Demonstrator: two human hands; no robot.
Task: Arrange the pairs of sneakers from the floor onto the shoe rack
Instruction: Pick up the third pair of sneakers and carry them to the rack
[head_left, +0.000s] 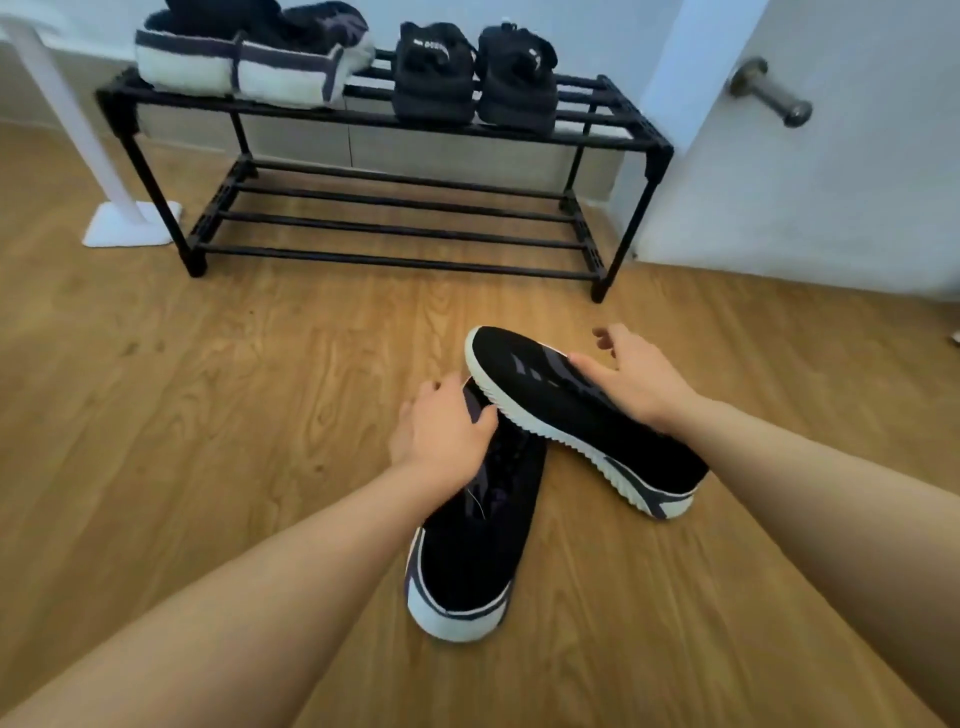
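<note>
Two black sneakers with white soles lie on the wooden floor in front of me. My left hand (441, 426) grips the front of the near sneaker (467, 561), whose heel points toward me. My right hand (636, 379) clasps the top of the far sneaker (550, 410), which lies angled with its toe over the near one's toe. The black two-tier shoe rack (395, 187) stands beyond. Its top shelf carries a black and white pair (249, 57) at the left and an all-black pair (472, 73) in the middle. Its bottom shelf holds nothing.
A white post with a flat foot (119, 218) stands by the rack's left end. A white door with a metal handle (774, 93) is just right of the rack. Wooden floor spreads all around.
</note>
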